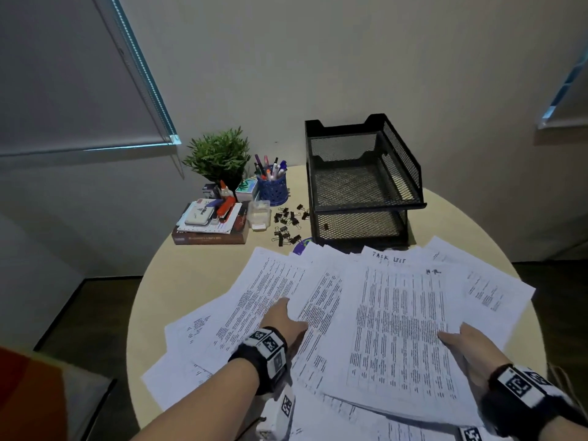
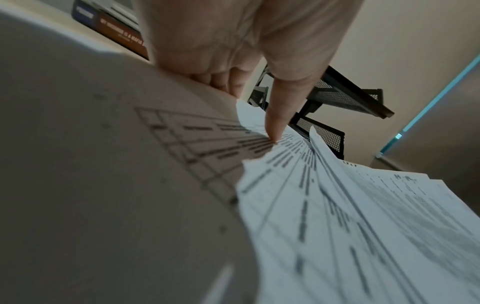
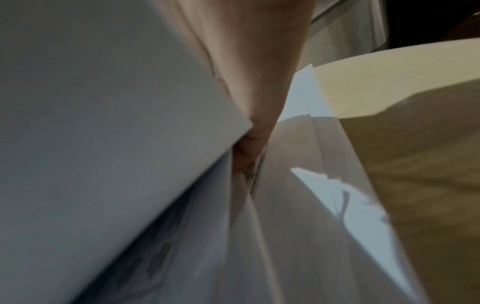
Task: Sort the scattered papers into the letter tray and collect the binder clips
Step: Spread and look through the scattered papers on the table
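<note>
Printed papers lie fanned and overlapping across the near half of the round table. My left hand is on the left part of the pile. Its thumb presses on a printed sheet and its fingers are tucked against a curled sheet. My right hand holds the right edge of the top sheet, with a digit between lifted sheets. A black mesh letter tray with two tiers stands behind the papers. Black binder clips lie scattered left of it.
A clear plastic box sits beside the clips. Further left are a stack of books and stationery, a blue pen cup and a potted plant. The wall is close behind the table.
</note>
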The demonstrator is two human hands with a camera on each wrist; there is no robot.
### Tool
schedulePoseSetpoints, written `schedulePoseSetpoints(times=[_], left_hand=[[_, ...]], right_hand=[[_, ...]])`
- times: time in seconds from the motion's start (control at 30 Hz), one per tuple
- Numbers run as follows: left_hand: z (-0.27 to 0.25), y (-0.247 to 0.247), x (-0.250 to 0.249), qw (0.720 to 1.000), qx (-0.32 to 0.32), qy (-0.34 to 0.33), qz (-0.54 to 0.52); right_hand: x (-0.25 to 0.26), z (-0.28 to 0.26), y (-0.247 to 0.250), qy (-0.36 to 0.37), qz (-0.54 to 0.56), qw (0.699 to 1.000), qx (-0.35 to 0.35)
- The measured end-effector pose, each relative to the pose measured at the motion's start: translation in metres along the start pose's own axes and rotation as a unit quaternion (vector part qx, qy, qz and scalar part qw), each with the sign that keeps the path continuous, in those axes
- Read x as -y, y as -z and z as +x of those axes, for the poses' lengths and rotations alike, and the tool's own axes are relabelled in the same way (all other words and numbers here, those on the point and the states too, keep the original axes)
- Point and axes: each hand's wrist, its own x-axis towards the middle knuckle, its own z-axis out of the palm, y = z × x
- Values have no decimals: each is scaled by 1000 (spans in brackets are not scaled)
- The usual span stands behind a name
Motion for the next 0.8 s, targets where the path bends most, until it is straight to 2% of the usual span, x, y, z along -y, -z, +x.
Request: schedulePoseSetpoints(times=[0.1,0.2,0.27,0.4,0.53,0.6,0.7,0.8], left_hand=[[-4,-2,-4,998,-32,20,-51],[-11,-5,-3,993,-30,40,-110],[-16,-8,-4,990,-22,58,-129],[-23,-21,-6,988,-29,63,-135],[-28,-35,-13,983,-26,74,-165],[-30,-42,-16,983,-26,61,-172],[-32,-53,-22,981,-35,43,-186],[-36,-59,-23,975,-59,50,-208]], right_hand=[[-3,4,10,13,-26,999,25],[-45,66,61,31,-73,997,25],[-61,83,84,12,-68,997,37],[-37,45,84,-31,-75,996,42],[16,-33,36,-18,-55,995,80],[16,-36,29,-4,-39,995,96],[10,-35,31,3,-136,987,88],[7,-36,43,-23,-186,979,78]])
